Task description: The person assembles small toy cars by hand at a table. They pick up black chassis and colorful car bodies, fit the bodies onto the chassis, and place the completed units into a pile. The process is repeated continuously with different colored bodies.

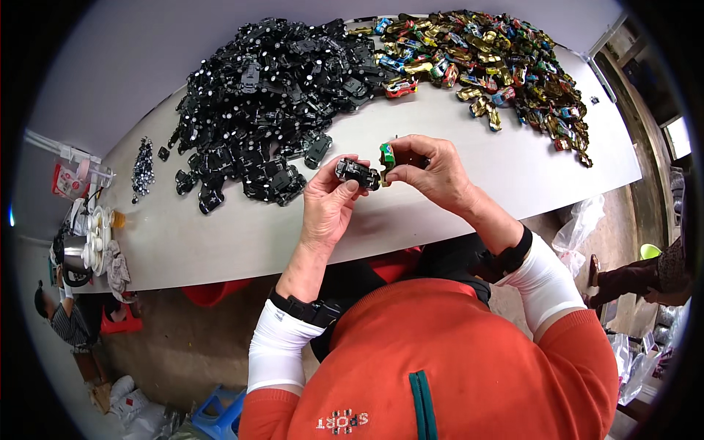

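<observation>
Between the fingers and thumb of my left hand [328,199] is a black toy car chassis [357,174] with small wheels. My right hand [434,172] pinches a green and gold toy car body shell [387,155], close to the right end of the chassis. Whether the two parts touch I cannot tell. Beyond my left hand spreads a big heap of black toy car chassis [271,88]. Beyond my right hand lies a heap of colourful and gold car shells [477,55].
A small pile of tiny silver and black parts [143,172] lies on the pale table [242,242] at left. Cups on a tray [97,238] and a metal kettle [75,258] stand at the left edge. Other people are at far left and far right. A blue stool [218,412] is below.
</observation>
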Demonstrator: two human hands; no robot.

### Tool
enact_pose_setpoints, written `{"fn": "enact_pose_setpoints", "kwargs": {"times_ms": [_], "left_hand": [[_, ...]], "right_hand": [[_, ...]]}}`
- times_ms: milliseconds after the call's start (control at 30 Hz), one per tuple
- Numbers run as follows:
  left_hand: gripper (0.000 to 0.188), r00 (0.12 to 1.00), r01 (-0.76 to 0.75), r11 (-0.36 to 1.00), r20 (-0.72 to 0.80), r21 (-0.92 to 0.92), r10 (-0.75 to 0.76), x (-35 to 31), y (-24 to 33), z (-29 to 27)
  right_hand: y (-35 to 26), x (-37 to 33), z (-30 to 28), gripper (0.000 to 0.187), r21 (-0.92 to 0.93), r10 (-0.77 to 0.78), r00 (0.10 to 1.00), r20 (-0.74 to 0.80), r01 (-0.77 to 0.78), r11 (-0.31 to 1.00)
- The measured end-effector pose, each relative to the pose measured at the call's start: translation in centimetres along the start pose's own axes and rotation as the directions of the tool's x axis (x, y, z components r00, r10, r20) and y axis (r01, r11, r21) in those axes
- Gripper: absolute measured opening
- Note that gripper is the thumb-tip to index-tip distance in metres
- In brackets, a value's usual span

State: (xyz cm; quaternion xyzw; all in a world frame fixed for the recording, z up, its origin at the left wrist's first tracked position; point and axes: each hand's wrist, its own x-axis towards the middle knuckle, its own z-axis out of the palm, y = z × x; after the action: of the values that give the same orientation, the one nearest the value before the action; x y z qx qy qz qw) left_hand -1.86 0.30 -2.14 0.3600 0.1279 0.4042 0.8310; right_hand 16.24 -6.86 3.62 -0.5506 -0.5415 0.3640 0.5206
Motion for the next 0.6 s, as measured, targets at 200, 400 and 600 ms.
{"fn": "enact_pose_setpoints", "kwargs": {"times_ms": [200, 400, 600], "left_hand": [[0.036, 1.0, 0.008, 1.0, -0.006, 0.027, -0.008, 0.0, 0.1, 0.1], [0.036, 1.0, -0.022, 0.994, -0.003, 0.108, 0.023, -0.1, -0.2, 0.7], [0.033, 0.999, -0.051, 0.98, 0.0, 0.19, 0.052, -0.2, 0.5, 1.9]], "right_hand": [[0.1, 0.0, 0.2, 0.027, -0.039, 0.009, 1.0, 0.024, -0.008, 0.999], [-0.9, -0.4, 0.8, 0.027, -0.229, -0.147, 0.989, 0.032, 0.15, 0.962], [-1.5, -0.4, 1.2, 0.04, -0.399, -0.398, 0.912, 0.104, 0.404, 0.823]]}}
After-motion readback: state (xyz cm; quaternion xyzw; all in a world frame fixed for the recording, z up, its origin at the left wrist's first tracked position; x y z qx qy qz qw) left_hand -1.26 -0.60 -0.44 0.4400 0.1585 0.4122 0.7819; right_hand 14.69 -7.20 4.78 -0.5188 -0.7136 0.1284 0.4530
